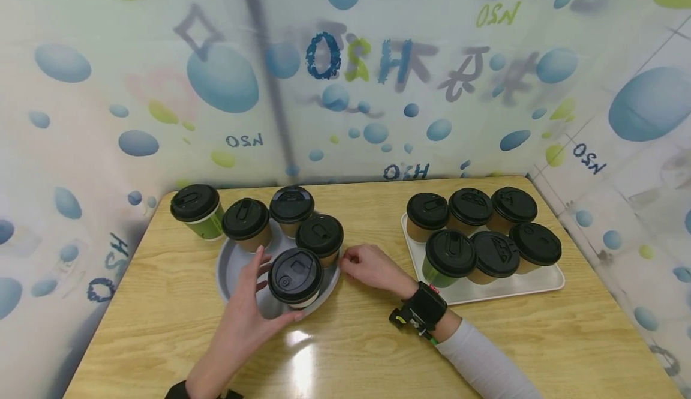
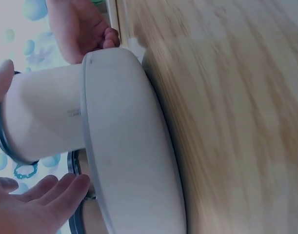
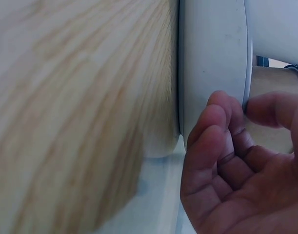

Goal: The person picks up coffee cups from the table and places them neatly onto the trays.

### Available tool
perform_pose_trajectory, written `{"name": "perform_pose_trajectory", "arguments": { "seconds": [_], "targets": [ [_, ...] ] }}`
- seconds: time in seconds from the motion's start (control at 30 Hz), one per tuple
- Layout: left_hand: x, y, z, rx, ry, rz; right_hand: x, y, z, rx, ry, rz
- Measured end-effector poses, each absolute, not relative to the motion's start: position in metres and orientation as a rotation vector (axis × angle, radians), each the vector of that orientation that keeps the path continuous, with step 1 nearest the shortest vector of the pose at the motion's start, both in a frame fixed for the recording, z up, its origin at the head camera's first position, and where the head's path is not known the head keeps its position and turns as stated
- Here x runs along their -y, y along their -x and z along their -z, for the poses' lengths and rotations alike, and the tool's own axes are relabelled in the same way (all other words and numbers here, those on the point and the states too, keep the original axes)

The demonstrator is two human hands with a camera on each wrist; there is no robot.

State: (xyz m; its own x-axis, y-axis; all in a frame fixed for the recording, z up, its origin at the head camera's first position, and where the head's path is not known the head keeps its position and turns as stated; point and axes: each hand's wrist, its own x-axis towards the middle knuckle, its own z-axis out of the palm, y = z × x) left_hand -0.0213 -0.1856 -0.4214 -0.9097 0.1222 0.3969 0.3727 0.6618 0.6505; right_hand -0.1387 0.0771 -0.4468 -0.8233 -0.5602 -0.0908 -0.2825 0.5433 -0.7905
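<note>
A white paper cup with a black lid (image 1: 295,276) stands at the front of a round grey tray (image 1: 229,273). Around this cup my left hand (image 1: 251,321) is spread, thumb in front and fingers behind; in the left wrist view its fingers (image 2: 66,195) are straight and look apart from the cup wall. My right hand (image 1: 372,269) pinches the tray's right rim, thumb on the inside and curled fingers outside, as the right wrist view shows. Three brown cups with black lids, one of them the right-hand cup (image 1: 320,237), stand behind the white one on the tray.
A green cup with a black lid (image 1: 198,210) stands on the wooden table (image 1: 356,351) at the tray's back left. To the right, a white rectangular tray (image 1: 545,279) bears several lidded cups in two rows, one of them green (image 1: 448,258). A patterned curtain (image 1: 345,129) hangs behind.
</note>
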Motion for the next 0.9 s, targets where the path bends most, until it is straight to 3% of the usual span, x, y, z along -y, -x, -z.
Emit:
{"name": "perform_pose_trajectory", "arguments": {
  "seconds": [0.47,0.9],
  "targets": [
    [0.216,0.023,0.411,2.38,0.451,1.14,-0.077,0.144,0.447,-2.44,0.682,1.184],
    [0.254,0.039,0.39,2.247,0.188,1.146,-0.076,0.149,0.449,-2.475,0.629,1.206]
  ]
}}
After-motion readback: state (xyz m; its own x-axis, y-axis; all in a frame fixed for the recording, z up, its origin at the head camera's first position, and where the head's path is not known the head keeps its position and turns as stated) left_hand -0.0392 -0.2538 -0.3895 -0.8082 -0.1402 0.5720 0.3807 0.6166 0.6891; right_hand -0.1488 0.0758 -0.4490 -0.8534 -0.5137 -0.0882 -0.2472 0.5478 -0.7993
